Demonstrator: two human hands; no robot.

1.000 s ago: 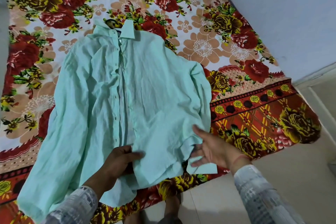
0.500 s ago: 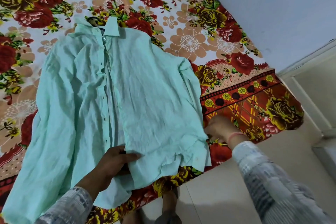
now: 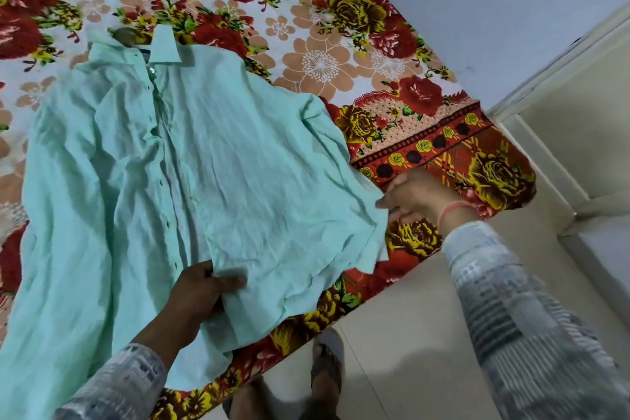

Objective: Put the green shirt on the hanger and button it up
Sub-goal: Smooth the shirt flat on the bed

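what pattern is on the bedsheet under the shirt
The bedsheet has a floral print of red, yellow and tan flowers on white, seen best in the head view.

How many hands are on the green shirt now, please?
2. The left hand grips the green shirt near its bottom front edge. The right hand meets its side edge; blur hides whether it pinches.
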